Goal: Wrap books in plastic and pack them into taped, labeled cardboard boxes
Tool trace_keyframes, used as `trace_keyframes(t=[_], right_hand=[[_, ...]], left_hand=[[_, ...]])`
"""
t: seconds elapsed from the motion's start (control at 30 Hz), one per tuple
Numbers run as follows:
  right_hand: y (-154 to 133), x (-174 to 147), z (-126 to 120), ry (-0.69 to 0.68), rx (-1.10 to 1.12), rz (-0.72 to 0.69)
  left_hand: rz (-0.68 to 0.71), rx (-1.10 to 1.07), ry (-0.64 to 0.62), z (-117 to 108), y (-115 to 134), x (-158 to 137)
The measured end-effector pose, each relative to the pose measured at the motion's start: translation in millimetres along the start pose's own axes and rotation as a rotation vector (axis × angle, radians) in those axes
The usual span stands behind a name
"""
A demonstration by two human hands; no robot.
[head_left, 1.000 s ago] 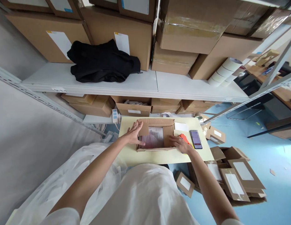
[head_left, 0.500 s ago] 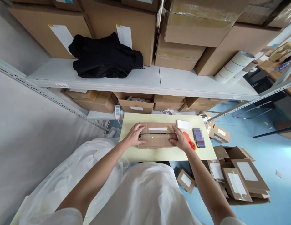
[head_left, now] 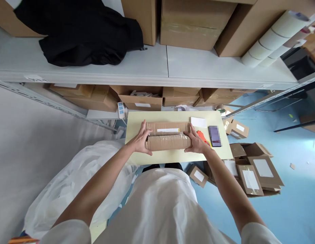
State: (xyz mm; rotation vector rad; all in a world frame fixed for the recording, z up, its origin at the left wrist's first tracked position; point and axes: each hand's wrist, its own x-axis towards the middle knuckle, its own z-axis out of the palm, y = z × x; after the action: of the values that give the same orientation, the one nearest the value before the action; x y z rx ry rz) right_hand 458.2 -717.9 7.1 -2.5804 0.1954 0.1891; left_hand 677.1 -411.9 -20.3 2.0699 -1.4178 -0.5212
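Folded the flaps (head_left: 169,126) down on the box (head_left: 170,144), wide open a second earlier, mostly covering its inside, and clamped its opposite ends, on the pale table (head_left: 135,119), between left hand (head_left: 140,140) and right hand (head_left: 197,142), well apart.

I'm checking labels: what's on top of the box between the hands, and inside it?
On top of the cardboard box, a white label and shiny tape show; the left hand and right hand cover parts of its ends. Flaps hide the inside.
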Motion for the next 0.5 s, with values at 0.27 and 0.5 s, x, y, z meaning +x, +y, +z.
trace_keyframes(t=[0.27,0.5], right_hand=[[24,6,-13,-0.029,-0.015,-0.167],[31,1,-9,-0.030,0.039,-0.229]], left_hand=[[0.004,0.048,0.030,7,20,19],[-0.176,0.278,-0.041,14,58,10]])
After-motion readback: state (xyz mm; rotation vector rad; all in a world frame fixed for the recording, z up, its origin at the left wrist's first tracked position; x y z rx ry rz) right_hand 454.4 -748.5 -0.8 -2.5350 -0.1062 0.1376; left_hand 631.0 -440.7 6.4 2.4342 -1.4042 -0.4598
